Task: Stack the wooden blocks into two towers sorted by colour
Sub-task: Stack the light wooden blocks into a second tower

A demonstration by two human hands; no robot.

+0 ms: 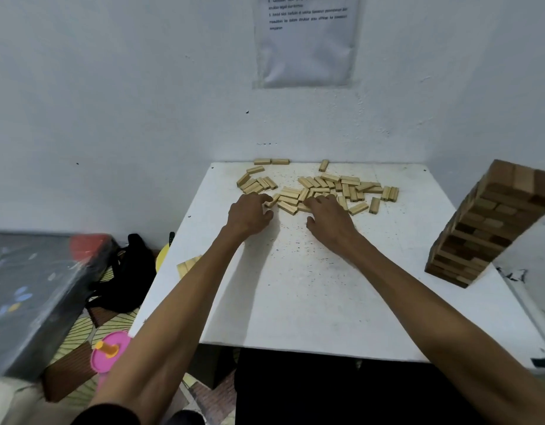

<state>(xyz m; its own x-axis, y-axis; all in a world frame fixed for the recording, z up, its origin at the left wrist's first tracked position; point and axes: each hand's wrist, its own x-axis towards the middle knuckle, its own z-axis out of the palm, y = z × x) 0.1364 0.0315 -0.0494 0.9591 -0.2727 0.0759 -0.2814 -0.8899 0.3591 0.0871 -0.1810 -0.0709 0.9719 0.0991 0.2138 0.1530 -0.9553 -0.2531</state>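
Pale wood lies loose: the pale blocks sit scattered just beyond both hands on the white table. The left hand has finger and thumb curled round the near end of one slanted block, with the rest of the heap spreading to the right of that pinch. The right hand lies on the heap's near edge with its thumb splayed. Its fingertips are hidden among the blocks, so I cannot tell whether it holds one. The dark tower stands well to the right of the right hand.

The step looks like gathering light blocks for the second tower. Done well, each block would be lifted clear by its long sides. The first layer would go on the bare table nearer than the hands, well apart from the dark tower, and be squared before the next.
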